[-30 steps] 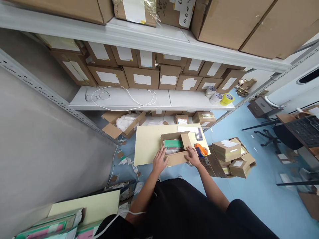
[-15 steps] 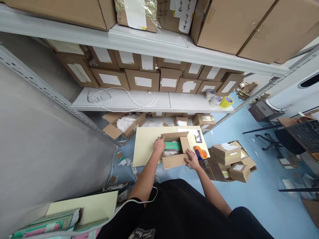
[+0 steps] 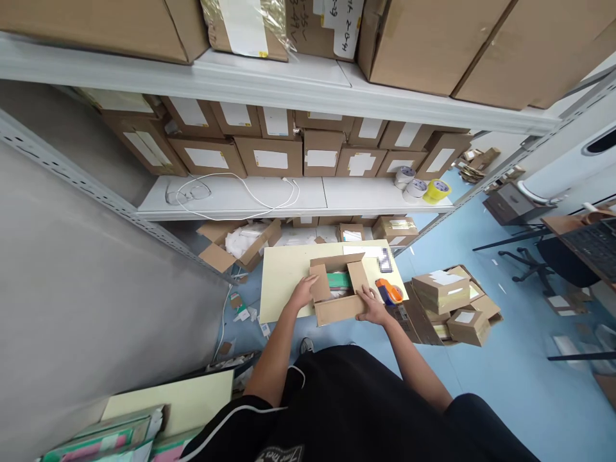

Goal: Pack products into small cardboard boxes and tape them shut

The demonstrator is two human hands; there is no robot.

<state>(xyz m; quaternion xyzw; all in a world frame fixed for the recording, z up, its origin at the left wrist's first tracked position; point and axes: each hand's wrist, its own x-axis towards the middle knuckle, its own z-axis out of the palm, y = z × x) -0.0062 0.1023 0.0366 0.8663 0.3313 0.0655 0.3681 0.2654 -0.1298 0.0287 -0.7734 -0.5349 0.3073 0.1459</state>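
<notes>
An opened cardboard box (image 3: 337, 313) sits on the pale yellow tabletop (image 3: 283, 269), its flaps raised or folded outward. Inside it a green pack (image 3: 339, 280) shows, with some whitish material below it; the rest is hidden by the flaps. My left hand (image 3: 302, 292) touches the left flap from outside, fingers stretched along it. At the near right corner, my right hand (image 3: 371, 307) grips the box between thumb and fingers. Right of the box lies an orange and blue tape dispenser (image 3: 387, 292), beside a phone-like item with a blurred face (image 3: 384, 260) and a white paper (image 3: 359, 251).
Shelving with several labelled boxes (image 3: 278, 154) rises behind the table. Tape rolls (image 3: 414, 188) and a white cable (image 3: 250, 186) lie on its middle shelf. A carton of packed boxes (image 3: 440, 292) stands on the floor at right; an open carton (image 3: 245, 240) is behind left.
My left hand has shifted from the box's far left corner down to its left side. The left flap now leans over the opening and covers part of the green pack.
</notes>
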